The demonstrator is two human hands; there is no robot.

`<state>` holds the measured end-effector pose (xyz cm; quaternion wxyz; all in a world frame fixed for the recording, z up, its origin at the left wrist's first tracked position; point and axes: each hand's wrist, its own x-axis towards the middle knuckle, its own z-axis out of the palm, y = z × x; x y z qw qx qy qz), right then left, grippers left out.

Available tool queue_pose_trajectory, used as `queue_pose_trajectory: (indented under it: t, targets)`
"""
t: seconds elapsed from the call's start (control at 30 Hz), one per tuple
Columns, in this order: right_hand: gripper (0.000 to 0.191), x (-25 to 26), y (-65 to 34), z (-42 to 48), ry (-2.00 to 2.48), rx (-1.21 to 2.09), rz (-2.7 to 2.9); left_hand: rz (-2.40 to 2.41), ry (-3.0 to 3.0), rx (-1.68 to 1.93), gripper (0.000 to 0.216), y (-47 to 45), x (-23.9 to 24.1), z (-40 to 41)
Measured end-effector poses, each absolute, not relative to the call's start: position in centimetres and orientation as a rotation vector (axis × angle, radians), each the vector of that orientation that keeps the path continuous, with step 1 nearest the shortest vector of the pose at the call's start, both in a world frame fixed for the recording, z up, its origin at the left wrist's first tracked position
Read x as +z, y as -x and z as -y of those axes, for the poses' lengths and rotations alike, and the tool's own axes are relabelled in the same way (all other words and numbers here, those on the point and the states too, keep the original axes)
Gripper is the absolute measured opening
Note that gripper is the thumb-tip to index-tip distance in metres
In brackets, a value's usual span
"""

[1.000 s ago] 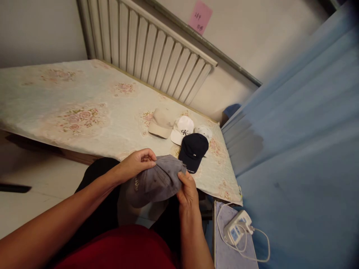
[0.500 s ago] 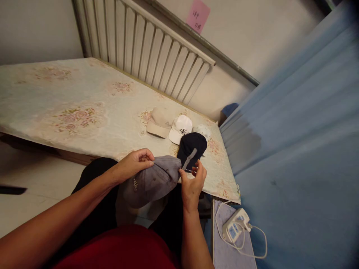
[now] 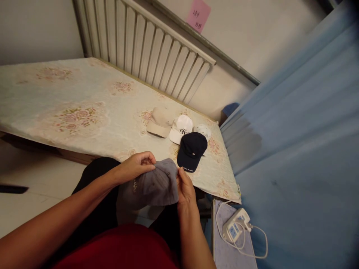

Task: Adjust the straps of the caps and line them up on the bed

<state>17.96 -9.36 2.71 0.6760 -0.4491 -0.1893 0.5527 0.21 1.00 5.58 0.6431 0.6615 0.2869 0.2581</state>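
Note:
A grey baseball cap (image 3: 157,185) is held over my lap between both hands, its embroidered front toward the left. My left hand (image 3: 138,164) pinches the cap's upper edge with thumb and fingers. At the cap's right edge, my right hand (image 3: 185,186) grips the rim, its fingers partly hidden by the cap. Just beyond it on the bed lies a dark navy cap (image 3: 192,149) with small white lettering on its brim. Behind that are a beige cap (image 3: 160,121), a white cap with black letters (image 3: 181,127) and another pale cap (image 3: 202,130), partly covered.
The caps lie on a bed with a floral cover (image 3: 120,123). A white radiator (image 3: 146,48) runs along the wall behind it. Blue curtains (image 3: 294,149) hang at the right. A power strip (image 3: 235,226) with a white cable rests on a small side table (image 3: 224,257).
My right hand has moved down and closed round the cap's right edge. The grey strap that stuck out over the navy cap is out of sight, and the grey cap has turned slightly.

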Motion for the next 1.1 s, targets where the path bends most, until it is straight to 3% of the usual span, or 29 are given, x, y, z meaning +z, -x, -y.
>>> queue_pose_trajectory:
  t: [0.43,0.97,1.1]
  targets:
    - [0.033,6.0,-16.4,9.6,0.860,1.301,0.454,-0.599,-1.528,0.541,0.021,0.1,4.8,-0.9]
    - [0.045,6.7,-16.5,9.7,0.739,1.242,0.484,-0.695,-1.436,0.587,0.037,0.9,4.3,0.0]
    - [0.046,7.4,-16.2,9.2,0.732,1.236,0.510,-0.707,-1.533,0.619,0.023,0.6,5.3,0.1]
